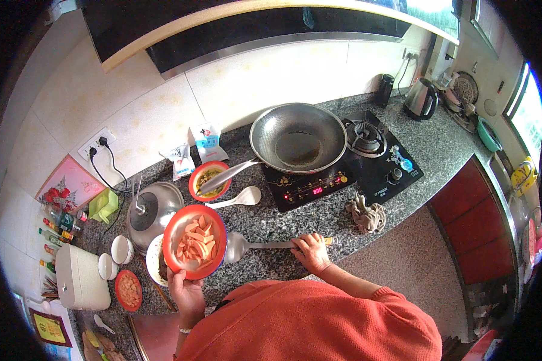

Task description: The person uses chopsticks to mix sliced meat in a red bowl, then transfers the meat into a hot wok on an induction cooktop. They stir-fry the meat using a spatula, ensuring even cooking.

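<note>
My left hand (186, 293) grips the near rim of a red-rimmed plate (171, 239) that holds orange-pink sliced pieces (198, 241), perhaps sausage. The plate is above a white bowl (152, 261) and partly hides it. My right hand (312, 253) is over the handle of a metal wok spatula (271, 245), fingers curled around it; the spatula's blade is beside the plate. Behind them a steel wok (298, 135) sits on a lit induction cooker (314, 185). The wok has a small dark patch of liquid in its bottom, and its long handle reaches left over a red-rimmed bowl (207, 173) of chopped food.
A white rice paddle (246, 196), a domed wok lid (162, 212) and two bags (207, 143) are at the left. Right of the cooker are a gas burner (366, 137), a crumpled cloth (366, 215) and a kettle (421, 100). Another red-rimmed dish (128, 291) holds small pink pieces.
</note>
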### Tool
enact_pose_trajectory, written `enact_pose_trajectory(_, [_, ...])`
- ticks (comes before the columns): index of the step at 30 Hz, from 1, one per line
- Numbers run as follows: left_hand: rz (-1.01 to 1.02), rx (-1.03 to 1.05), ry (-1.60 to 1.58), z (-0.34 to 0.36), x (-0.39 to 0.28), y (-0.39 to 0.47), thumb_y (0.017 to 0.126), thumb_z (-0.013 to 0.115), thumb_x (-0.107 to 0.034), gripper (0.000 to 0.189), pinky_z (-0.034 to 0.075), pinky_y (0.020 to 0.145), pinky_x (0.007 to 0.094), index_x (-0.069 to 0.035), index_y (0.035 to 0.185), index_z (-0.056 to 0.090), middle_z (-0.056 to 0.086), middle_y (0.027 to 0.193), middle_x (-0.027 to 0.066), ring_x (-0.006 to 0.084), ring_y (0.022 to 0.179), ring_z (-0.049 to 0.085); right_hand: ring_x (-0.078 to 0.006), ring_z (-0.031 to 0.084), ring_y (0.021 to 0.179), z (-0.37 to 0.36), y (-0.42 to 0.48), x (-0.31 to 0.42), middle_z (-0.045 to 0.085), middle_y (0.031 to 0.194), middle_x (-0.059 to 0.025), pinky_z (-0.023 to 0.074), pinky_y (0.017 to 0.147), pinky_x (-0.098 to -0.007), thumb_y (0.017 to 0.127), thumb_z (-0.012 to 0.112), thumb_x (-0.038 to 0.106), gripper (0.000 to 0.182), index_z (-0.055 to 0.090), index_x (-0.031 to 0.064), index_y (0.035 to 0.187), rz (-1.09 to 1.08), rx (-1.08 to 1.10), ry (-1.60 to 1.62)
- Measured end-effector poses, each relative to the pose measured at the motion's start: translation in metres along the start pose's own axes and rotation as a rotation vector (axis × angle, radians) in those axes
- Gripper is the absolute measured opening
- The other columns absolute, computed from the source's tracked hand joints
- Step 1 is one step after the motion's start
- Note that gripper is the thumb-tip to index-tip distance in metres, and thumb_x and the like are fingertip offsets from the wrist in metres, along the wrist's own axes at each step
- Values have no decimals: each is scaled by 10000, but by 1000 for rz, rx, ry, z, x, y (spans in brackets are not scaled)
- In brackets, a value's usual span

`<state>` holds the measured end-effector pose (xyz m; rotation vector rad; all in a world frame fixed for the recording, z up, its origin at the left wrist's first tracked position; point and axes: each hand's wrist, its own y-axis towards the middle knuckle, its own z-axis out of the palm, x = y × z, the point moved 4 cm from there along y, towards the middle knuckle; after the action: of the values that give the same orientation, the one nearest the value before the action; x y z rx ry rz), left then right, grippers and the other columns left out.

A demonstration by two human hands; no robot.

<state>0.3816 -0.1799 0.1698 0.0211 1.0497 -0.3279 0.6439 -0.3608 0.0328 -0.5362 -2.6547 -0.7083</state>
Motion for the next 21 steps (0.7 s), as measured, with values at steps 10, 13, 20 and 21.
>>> enact_pose_trajectory(10, [-27,46,-27,-6,5,2,851,464,-130,427,477,699,265,-136,1278,470,546,1204,31,138,977,567,-277,524,953,-3,-1,4,572,1027,-58,404,835,-430,768,691,234,339,614,141,1085,-2,13,-8])
enact_pose_trajectory(13, [-24,75,-33,-9,6,2,849,470,-131,427,485,714,271,-134,1276,470,543,1209,38,149,995,571,-273,524,956,-4,-2,4,570,1028,-55,403,833,-429,768,693,226,331,615,144,1079,-8,-1,5])
enact_pose_trajectory(20, [-35,80,-17,-11,8,1,848,471,-133,416,440,615,260,-137,1264,474,557,1142,25,127,876,556,-264,524,960,-8,-3,7,566,1023,-51,395,829,-426,771,696,216,290,626,148,1044,-45,-75,14])
enact_pose_trajectory(21, [-37,103,-5,-13,9,2,848,469,-134,416,428,596,257,-138,1264,472,559,1126,22,124,850,551,-262,526,956,-9,-3,7,568,1020,-49,396,826,-425,769,698,215,284,629,149,1036,-46,-73,10])
